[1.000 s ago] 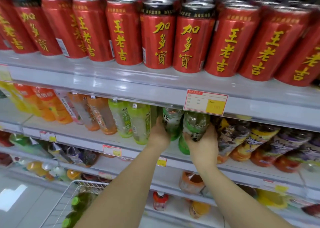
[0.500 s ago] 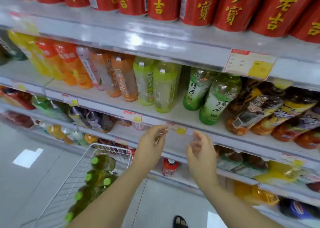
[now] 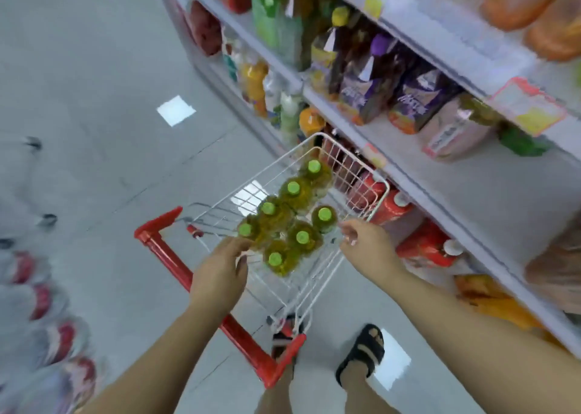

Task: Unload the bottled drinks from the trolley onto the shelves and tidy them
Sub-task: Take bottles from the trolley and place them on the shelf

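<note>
A: Nearest to us, how do our hands sit?

B: Our left hand (image 3: 220,275) hovers at the near-left corner of the trolley (image 3: 345,174), just past the red handle (image 3: 166,256). Its grip is loosely open, fingers curved, holding nothing. Through the blur we cannot tell whether the fingertips touch plastic. Our right hand (image 3: 367,244) hangs over the near-right rim, its grip also half-open and empty.

A: And which way do the drinks lie from there?

B: The seven green-capped bottles (image 3: 302,237) stand upright and packed together in two rows that run from near-left to far-right. Their long axis is vertical, with the caps pointing up at us, so we judge each grip must come down from above and close round a neck. The near-left bottle (image 3: 245,229) is just beyond our left fingertips. The bottle by the right rim (image 3: 323,214) stands just left of our right fingers. Each hand has one within reach, and the left looks the closer.

A: How do they look?

B: Clear plastic, yellow-green drink, bright green screw caps. Any labels are hidden from above.

A: And farther off?

B: The shelf (image 3: 471,187) lies right of the trolley and beyond it. A pale stretch of it shows beside the purple-labelled bottles (image 3: 361,90).
</note>
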The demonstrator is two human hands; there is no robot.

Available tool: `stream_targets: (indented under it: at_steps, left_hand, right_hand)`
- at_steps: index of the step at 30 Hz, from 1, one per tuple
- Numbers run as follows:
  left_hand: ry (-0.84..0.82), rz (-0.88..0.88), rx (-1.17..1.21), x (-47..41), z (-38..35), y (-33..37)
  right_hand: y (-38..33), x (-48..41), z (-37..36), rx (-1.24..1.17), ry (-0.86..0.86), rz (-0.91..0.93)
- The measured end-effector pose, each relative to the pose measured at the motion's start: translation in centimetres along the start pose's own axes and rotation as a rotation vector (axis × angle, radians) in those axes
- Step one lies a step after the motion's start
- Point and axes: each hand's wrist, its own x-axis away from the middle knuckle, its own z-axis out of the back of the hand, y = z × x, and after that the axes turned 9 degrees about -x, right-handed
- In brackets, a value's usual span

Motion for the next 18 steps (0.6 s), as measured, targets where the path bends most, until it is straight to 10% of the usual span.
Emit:
stream_targets:
  at_steps: [18]
  left_hand:
    - [0.260,-0.191,-0.224,-0.4,-4.5,-5.3]
  right_hand:
    - [2.5,-10.3,-8.2,0.251,0.090,0.080]
